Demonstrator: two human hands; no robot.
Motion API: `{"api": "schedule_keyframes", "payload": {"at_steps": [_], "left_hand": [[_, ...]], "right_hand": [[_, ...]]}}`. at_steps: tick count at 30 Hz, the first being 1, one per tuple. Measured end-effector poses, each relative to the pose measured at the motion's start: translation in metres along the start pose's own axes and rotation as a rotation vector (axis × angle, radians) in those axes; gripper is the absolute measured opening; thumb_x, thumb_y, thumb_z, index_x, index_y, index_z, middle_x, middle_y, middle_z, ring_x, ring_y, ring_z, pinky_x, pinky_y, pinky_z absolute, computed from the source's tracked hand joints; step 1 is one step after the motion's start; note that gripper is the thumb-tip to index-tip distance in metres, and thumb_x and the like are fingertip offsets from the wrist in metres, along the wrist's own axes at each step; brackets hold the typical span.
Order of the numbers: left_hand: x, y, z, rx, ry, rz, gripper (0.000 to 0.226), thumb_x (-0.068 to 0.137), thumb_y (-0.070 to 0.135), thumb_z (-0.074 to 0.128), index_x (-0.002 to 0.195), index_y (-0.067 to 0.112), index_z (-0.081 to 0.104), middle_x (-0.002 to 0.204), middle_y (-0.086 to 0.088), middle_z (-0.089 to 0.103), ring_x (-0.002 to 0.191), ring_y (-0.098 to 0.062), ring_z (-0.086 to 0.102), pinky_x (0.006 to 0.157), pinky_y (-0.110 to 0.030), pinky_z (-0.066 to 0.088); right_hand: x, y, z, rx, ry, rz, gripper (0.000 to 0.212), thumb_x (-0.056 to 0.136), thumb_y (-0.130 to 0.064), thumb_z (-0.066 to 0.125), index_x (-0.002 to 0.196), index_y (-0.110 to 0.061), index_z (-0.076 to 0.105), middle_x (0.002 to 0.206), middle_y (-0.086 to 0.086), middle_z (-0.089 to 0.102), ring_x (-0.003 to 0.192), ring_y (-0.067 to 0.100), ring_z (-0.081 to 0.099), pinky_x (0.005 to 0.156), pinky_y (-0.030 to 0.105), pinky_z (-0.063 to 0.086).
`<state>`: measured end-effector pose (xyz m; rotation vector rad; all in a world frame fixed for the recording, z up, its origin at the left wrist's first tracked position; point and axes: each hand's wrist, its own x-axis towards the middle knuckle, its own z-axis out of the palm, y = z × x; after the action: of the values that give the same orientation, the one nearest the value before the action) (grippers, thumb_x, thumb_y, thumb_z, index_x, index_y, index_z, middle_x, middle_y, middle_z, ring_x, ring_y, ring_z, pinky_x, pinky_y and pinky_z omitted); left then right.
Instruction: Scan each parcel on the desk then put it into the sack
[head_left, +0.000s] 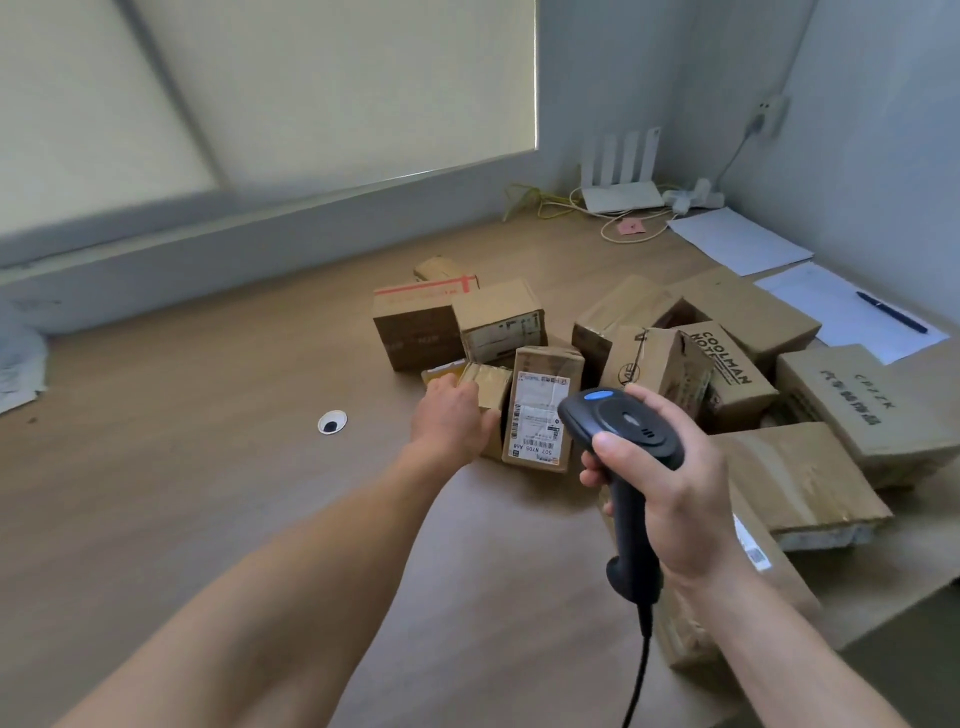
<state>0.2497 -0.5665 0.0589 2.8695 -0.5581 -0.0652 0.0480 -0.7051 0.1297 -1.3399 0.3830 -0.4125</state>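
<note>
Several brown cardboard parcels lie heaped on the wooden desk (208, 467), from the middle to the right edge. My left hand (451, 421) rests on a small taped parcel (491, 387), its fingers curled over the top. Just right of it stands a taller parcel (540, 410) with a white barcode label facing me. My right hand (670, 483) grips a black corded barcode scanner (621, 431), whose head sits close to that label. The white sack (18, 358) is partly in view at the far left edge.
A cable hole (331, 422) is in the desk left of my left hand. White papers (737, 239) and a blue pen (891, 312) lie at the back right. A white router (621, 176) with cables stands in the corner, under a wall socket (769, 114).
</note>
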Motion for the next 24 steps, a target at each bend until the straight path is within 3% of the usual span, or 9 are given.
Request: {"api": "schedule_keyframes", "payload": {"at_steps": [7,12,14,18,21,24], "left_hand": [[0.060,0.006,0.038,0.034,-0.100,-0.135,0.046,0.093,0.054,0.060,0.114,0.013,0.067,0.123,-0.012,0.057,0.113,-0.029,0.053,0.095,-0.042,0.049],[0.072,0.005,0.052,-0.062,-0.098,-0.213,0.035,0.086,0.044,0.073,0.100,0.017,0.055,0.107,-0.008,0.063,0.090,-0.024,0.055,0.072,-0.035,0.045],[0.067,0.003,0.052,-0.091,-0.096,-0.238,0.036,0.082,0.035,0.074,0.103,0.018,0.050,0.107,-0.007,0.062,0.087,-0.024,0.053,0.069,-0.034,0.044],[0.043,-0.016,0.045,-0.190,-0.140,-0.303,0.061,0.073,0.027,0.078,0.120,0.020,0.040,0.113,-0.011,0.057,0.093,-0.029,0.055,0.070,-0.035,0.044],[0.006,-0.047,0.038,-0.269,-0.216,-0.334,0.105,0.074,0.026,0.080,0.154,0.034,0.013,0.126,-0.011,0.045,0.110,-0.034,0.054,0.081,-0.036,0.045],[-0.039,-0.088,0.035,-0.310,-0.226,-0.376,0.114,0.077,0.024,0.077,0.157,0.046,-0.002,0.129,-0.010,0.037,0.116,-0.039,0.054,0.095,-0.041,0.048]], "right_hand": [[0.043,0.017,-0.012,-0.043,-0.045,0.063,0.067,0.070,-0.024,0.075,0.135,-0.020,0.057,0.083,0.016,0.075,0.070,0.029,0.069,0.052,0.036,0.047],[0.053,0.025,-0.015,-0.060,-0.053,0.088,0.061,0.071,-0.025,0.074,0.130,-0.028,0.057,0.086,0.016,0.075,0.071,0.029,0.071,0.050,0.036,0.049],[0.053,0.029,-0.013,-0.063,-0.044,0.103,0.062,0.070,-0.026,0.075,0.129,-0.027,0.057,0.087,0.015,0.076,0.070,0.030,0.071,0.048,0.032,0.049],[0.044,0.034,-0.001,-0.061,-0.031,0.126,0.068,0.064,-0.032,0.079,0.129,-0.028,0.058,0.087,0.016,0.076,0.070,0.031,0.072,0.047,0.029,0.048],[0.031,0.036,0.015,-0.075,-0.040,0.144,0.060,0.064,-0.033,0.079,0.121,-0.034,0.061,0.089,0.014,0.076,0.072,0.031,0.073,0.047,0.032,0.048],[0.015,0.039,0.034,-0.127,-0.067,0.147,0.061,0.069,-0.031,0.075,0.128,-0.032,0.060,0.091,0.012,0.077,0.076,0.031,0.074,0.050,0.034,0.049]]}}
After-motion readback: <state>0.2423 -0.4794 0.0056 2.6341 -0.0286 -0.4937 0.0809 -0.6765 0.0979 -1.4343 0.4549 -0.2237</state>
